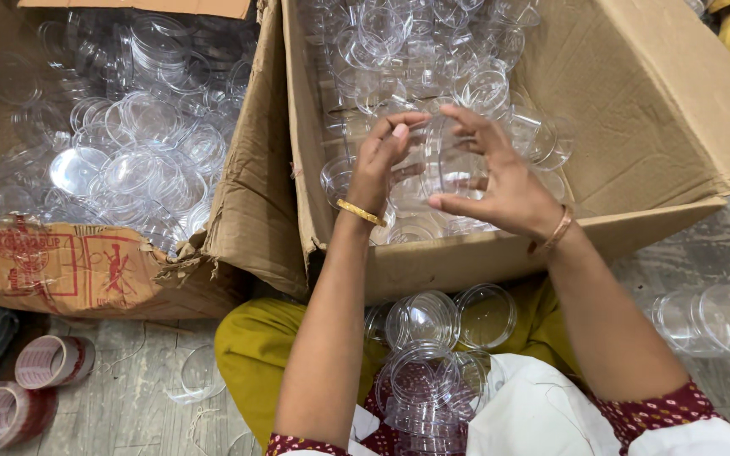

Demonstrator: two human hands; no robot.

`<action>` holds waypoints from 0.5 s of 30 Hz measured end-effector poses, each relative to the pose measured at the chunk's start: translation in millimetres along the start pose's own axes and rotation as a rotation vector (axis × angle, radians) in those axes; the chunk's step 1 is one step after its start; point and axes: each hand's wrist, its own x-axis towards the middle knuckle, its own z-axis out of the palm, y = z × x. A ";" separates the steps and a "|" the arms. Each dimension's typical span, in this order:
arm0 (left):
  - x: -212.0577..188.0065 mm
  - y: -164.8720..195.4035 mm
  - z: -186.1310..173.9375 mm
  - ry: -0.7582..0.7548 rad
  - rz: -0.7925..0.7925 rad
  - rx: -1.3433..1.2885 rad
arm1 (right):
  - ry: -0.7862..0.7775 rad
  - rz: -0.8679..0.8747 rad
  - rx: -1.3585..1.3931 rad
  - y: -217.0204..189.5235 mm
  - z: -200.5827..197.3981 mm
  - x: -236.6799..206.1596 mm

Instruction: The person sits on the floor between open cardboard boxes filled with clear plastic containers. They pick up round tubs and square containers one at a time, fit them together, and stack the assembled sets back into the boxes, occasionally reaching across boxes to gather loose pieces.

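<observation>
Both your hands grip one clear cup (441, 165) over the box (635, 127) — left hand (379, 165) beside it, right hand (504, 181) wrapping it from the right.

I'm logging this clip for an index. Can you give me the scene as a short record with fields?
left hand: fingers grip the clear round container
right hand: fingers spread around the same container
right box: cardboard, holds clear containers
left box: cardboard, holds clear lids
lap: several clear containers
floor, lower left: two tape rolls
</observation>
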 end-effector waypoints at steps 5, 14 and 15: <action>-4.4 8.8 6.7 0.013 -0.101 -0.012 | -0.011 0.062 0.111 0.2 2.2 1.1; -11.2 16.5 15.8 -0.123 0.151 0.241 | -0.061 0.057 0.231 8.4 -15.7 -1.0; -11.4 16.3 15.0 -0.117 0.110 0.235 | -0.064 0.067 0.227 8.2 -15.6 -0.7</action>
